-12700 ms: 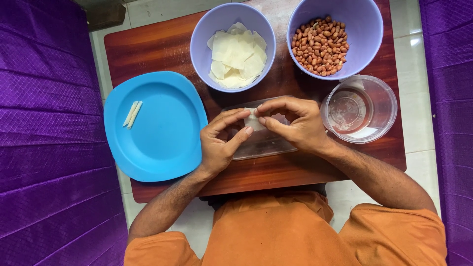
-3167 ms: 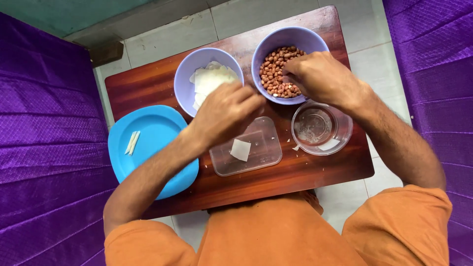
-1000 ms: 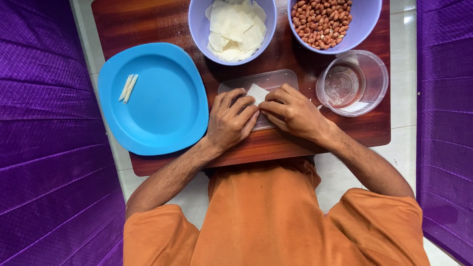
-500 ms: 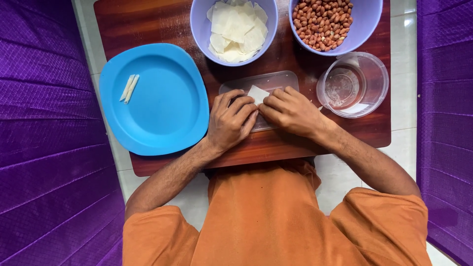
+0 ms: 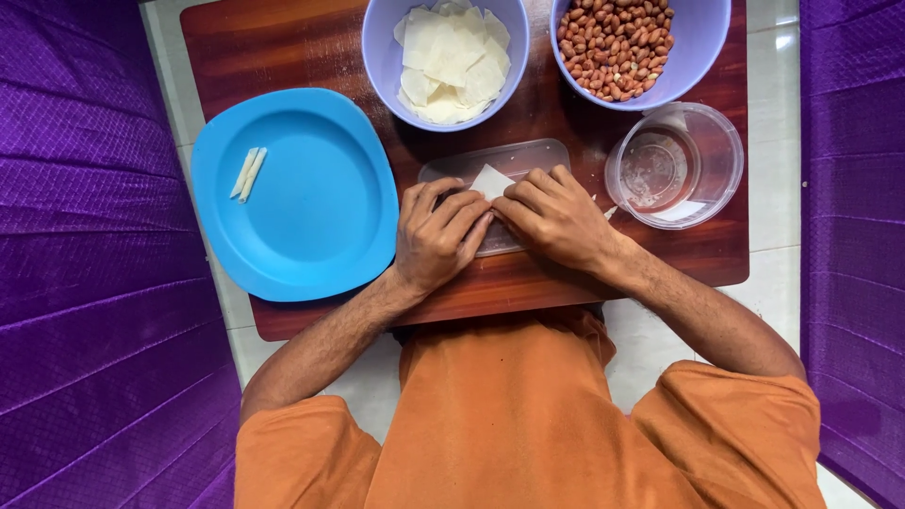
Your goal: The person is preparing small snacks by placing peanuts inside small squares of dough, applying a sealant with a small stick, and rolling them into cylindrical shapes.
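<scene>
Work in hand: rolling thin white pastry squares on a clear plastic lid [image 5: 528, 162] that lies flat near the middle of the desk [image 5: 283, 47], toward its near edge.

Hands. The left hand [image 5: 438, 236] and the right hand [image 5: 556, 219] rest side by side on the lid, fingers curled downward and fingertips almost meeting. Both press on one white wrapper [image 5: 491, 180], of which only the far corner shows beyond the fingers. Whether the covered part is folded or rolled cannot be told, and any filling is hidden.

Done, as judged from the layout:
- Two slim white rolls [image 5: 247, 173] lie together near the far left rim of the blue plate [image 5: 320, 236], which sits at the desk's left side.

In progress:
- The wrapper under the hands appears to be the third piece, not yet on the plate.

Left, as judged:
- The pale bowl of wrappers [image 5: 382, 66] at the far edge holds a sizeable stack of squares.
- The second pale bowl [image 5: 702, 47], at the far right corner, is well filled with peanuts [image 5: 613, 42].
- A clear round container [image 5: 721, 141] with a little liquid stands near the right edge, just beside the right hand.

Most of the plate is bare, so the work looks to be at an early stage.
</scene>
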